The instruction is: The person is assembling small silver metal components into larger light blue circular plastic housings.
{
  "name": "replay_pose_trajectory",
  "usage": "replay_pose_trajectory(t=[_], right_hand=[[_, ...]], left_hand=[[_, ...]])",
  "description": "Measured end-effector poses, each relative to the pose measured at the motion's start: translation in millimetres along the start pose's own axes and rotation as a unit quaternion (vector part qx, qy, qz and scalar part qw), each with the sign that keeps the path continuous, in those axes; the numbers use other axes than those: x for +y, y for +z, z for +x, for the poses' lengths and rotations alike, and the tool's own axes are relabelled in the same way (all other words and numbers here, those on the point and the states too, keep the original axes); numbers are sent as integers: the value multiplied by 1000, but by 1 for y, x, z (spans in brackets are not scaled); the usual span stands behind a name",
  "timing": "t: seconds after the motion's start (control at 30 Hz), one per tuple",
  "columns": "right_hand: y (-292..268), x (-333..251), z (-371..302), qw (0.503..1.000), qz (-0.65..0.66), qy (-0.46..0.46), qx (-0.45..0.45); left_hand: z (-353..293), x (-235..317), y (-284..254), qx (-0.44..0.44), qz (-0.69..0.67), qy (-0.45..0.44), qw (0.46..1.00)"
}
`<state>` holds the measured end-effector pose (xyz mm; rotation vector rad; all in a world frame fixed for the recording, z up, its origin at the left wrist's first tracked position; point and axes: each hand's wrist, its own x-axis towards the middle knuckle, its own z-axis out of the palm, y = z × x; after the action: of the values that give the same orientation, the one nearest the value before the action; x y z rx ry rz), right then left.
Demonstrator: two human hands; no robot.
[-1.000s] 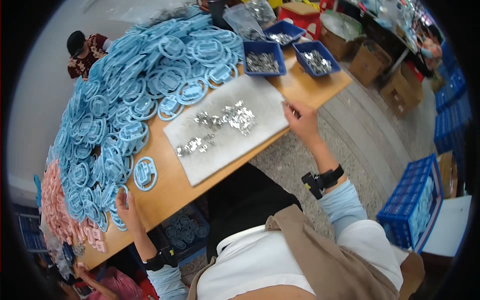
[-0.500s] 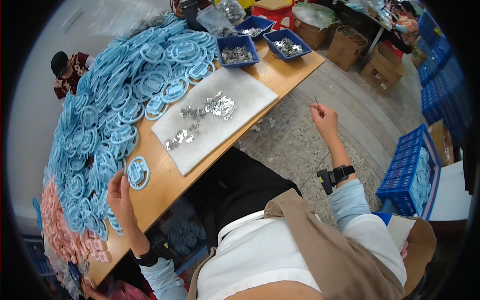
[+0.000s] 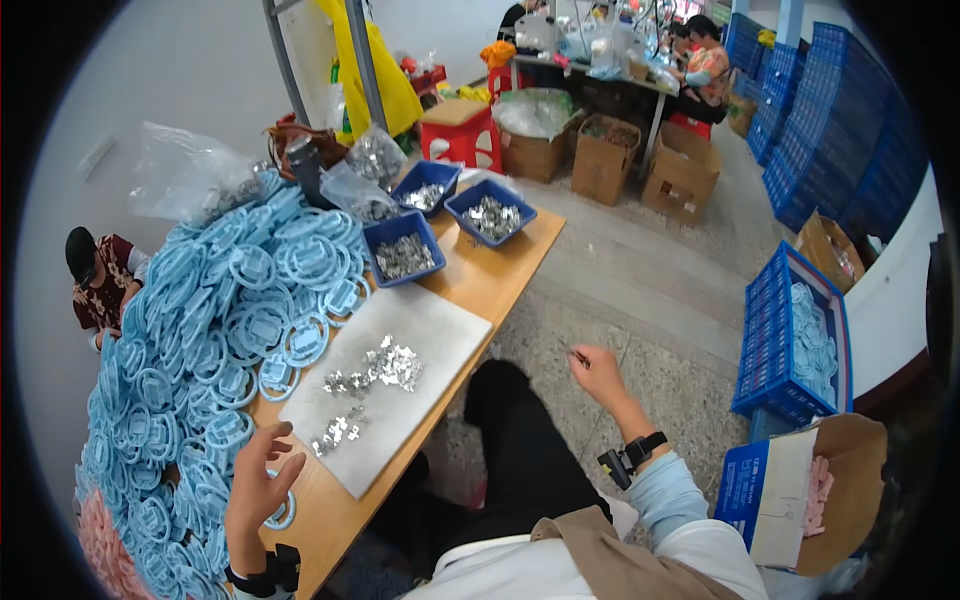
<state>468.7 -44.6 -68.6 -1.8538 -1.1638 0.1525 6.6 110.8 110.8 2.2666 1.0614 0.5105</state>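
Observation:
My left hand (image 3: 262,480) is raised over the table's near edge, fingers apart with nothing in them. Just beyond it, partly hidden, lies a light-blue plastic oval frame (image 3: 287,514). A big heap of similar light-blue plastic frames (image 3: 190,330) spreads to its left. Out over the floor, beyond the table's right edge, my right hand (image 3: 600,378) is closed round a thin dark tool (image 3: 581,359); only its tip shows, so its kind is unclear. Small shiny metal pieces (image 3: 396,364) lie in loose piles on a white pad (image 3: 440,325) between the hands.
Blue trays of metal pieces (image 3: 404,256) stand at the table's far end. Pink plastic parts (image 3: 105,550) lie at the near left. On the right are a blue crate (image 3: 765,345) and an open carton (image 3: 850,490). A person (image 3: 105,280) sits beyond the heap.
The view has swung up toward the room's far end. My left hand has opened beside the single blue frame. My right hand still grips the thin tool, now showing less of it.

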Motion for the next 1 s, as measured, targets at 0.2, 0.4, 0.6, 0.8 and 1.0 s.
replay_pose_trajectory(t=[0.2,0.4,0.6,0.8,1.0], right_hand=[[13,50,19,996,57,72,0],[24,136,34,829,450,330,39],[58,221,1,717,523,460,23],[56,246,-11,729,462,501,69],[20,245,-15,674,412,611,49]], left_hand=[[15,80,75,-149,-129,27,980],[95,142,251,-365,-147,10,919],[196,85,426,-444,-17,-37,895],[279,-29,567,-427,52,-235,872],[333,-203,665,-284,217,-267,895]])
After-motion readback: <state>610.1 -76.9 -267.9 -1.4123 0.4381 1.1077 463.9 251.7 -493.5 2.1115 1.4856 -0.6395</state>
